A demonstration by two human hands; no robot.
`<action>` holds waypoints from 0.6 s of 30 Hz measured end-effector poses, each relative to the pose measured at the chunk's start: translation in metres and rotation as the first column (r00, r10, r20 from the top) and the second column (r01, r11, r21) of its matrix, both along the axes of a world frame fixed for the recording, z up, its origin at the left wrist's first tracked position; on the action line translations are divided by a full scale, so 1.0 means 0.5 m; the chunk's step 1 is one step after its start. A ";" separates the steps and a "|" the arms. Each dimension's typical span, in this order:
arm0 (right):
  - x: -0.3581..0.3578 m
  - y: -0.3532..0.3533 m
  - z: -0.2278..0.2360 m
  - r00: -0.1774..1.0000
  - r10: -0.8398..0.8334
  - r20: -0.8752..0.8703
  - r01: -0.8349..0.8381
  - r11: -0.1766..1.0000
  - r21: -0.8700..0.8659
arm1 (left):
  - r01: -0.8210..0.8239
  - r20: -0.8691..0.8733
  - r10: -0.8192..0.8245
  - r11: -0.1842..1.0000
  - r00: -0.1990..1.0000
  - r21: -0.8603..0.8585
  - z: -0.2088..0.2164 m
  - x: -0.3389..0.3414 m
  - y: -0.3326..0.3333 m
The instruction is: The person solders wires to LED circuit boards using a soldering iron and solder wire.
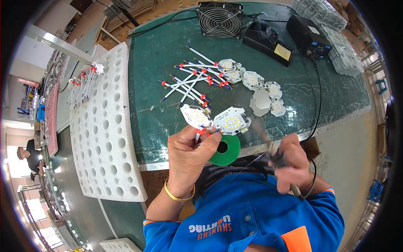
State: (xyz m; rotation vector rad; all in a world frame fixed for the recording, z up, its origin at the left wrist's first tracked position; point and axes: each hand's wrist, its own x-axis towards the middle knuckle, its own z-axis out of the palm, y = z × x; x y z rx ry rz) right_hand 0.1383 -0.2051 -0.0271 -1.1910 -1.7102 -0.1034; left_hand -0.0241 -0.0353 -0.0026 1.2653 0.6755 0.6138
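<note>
Between the thumb and fingers of my left hand point(189, 149) are white LED circuit boards: a left one point(194, 115), with a white wire and red ring below it, and a right one point(232, 122). Blue wire ends show near the thumb tip. My right hand point(291, 161) is closed around a soldering iron point(276, 155), blurred by motion, its tip side toward the right board. Just below the boards sits a green spool point(236, 152), partly hidden by my left hand. A thin strand of wire shows between the spool and my right hand.
White wires with red rings point(195, 77) lie piled on the green table point(159, 138). More LED boards point(253, 80) lie beside them. Behind stand a fan point(220, 20), an iron stand point(268, 44) and a black soldering station point(308, 37). A holed white foam tray point(121, 157) lies left.
</note>
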 end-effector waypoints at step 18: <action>-0.026 0.169 0.030 0.911 -0.217 -0.350 0.243 0.970 0.030 | -0.138 0.008 0.139 0.977 0.990 0.160 -0.004 0.016 -0.005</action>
